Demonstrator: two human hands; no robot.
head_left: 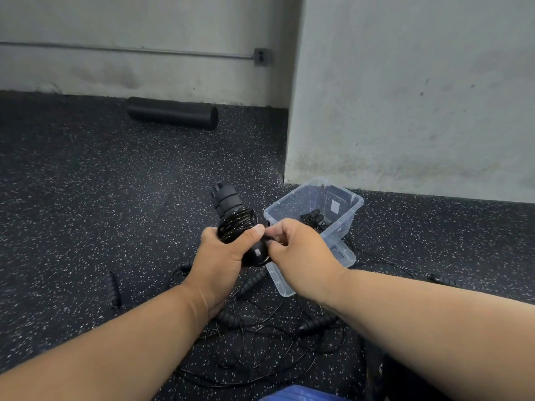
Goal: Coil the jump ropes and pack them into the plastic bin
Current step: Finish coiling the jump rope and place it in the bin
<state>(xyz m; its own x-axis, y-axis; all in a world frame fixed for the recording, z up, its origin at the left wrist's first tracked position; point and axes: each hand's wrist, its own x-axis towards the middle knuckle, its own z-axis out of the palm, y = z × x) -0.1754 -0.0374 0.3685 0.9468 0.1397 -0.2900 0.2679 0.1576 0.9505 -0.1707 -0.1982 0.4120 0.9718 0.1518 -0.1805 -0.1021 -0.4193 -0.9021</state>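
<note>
your left hand (pixel 221 253) grips the wound jump rope (pixel 234 224) by its handles, right hand (pixel 295 244) pinching the cord end beside it. plastic bin (pixel 354 208) looks to hold one coiled rope already; several loose ropes (pixel 260 337) on the floor are left.

A single wide-angle view from the person's head looks forward and steeply down at the dark speckled rubber floor (pixel 86 198). Both bare forearms enter from the bottom edge and meet near the middle of the frame, close to the lens. Straight lines bow toward the edges. The grey concrete wall (pixel 144 39) spans the top, well beyond the hands, and a jutting grey concrete wall corner (pixel 405 96) fills the upper right, nearer the camera.
</note>
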